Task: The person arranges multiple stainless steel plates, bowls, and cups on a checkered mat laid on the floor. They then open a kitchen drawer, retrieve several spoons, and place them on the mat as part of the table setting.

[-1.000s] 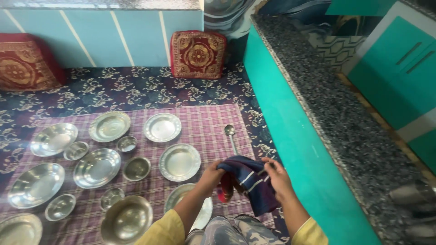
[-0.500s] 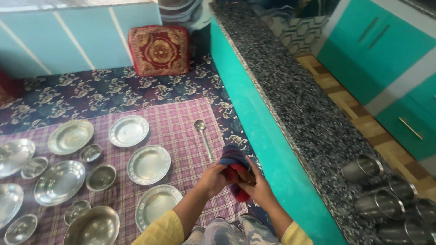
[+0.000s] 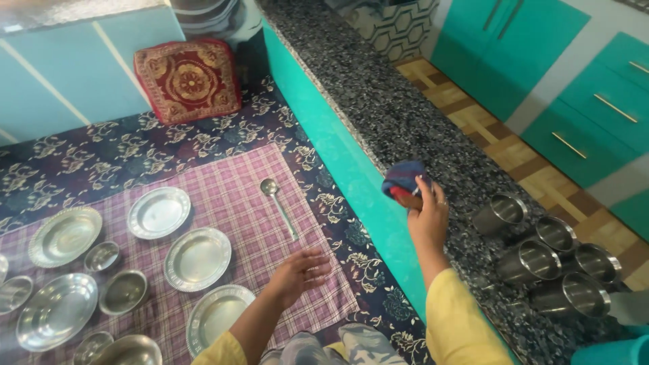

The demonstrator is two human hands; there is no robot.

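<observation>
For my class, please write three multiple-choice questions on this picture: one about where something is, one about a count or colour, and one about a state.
1. Where is the long steel spoon?
A. on the checked cloth
B. on the stone counter
C. inside a steel cup

2. How many steel cups stand on the counter?
A. two
B. five
C. nine

3. What is the right hand doing?
A. lying flat and empty
B. gripping a bunched dark blue and red rag
C. lifting a plate

Answers:
1 A, the spoon lies on the cloth beside the plates.
2 B, five cups cluster at the counter's near end.
3 B, the fingers close round the rag above the counter; the left hand is empty.
</observation>
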